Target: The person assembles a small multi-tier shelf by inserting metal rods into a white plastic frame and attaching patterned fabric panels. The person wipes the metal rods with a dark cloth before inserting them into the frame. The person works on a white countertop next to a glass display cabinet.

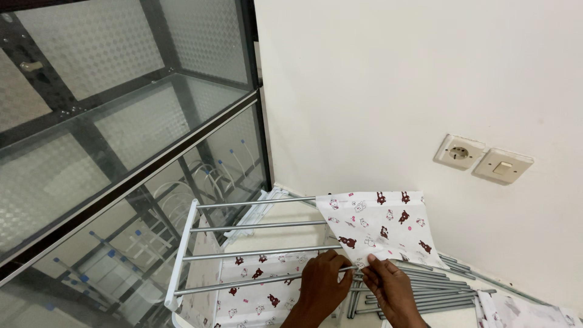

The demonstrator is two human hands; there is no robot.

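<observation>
1. At nine to eleven o'clock you have a dark-framed glass cabinet (121,121) with frosted, dimpled panes; blue-tipped white wire racks show dimly through its lower pane.
2. Just right of it, at seven o'clock, a white side rail (181,255) carries four grey metal rods (261,226) running toward the right, like rungs.
3. Under the lower rods hangs a white printed fabric panel (255,291) with small brown bear and pink figures.
4. At six o'clock your left hand (322,285) rests on the lowest rod, fingers curled and pressed together, pinching the lower edge of a second printed fabric sheet (379,228).
5. Your right hand (392,288) sits just beside the left, almost touching; its thumb and forefinger pinch the same edge, the other fingers folded close.
6. That sheet rises from your hands toward one o'clock, held taut and tilted, its far edge near the white wall (395,79).
7. At five o'clock a bundle of loose grey tubes (425,288) lies on the floor beneath your right hand.
8. At three o'clock the wall bears a cream socket (460,152) and a switch (503,166), side by side.
</observation>
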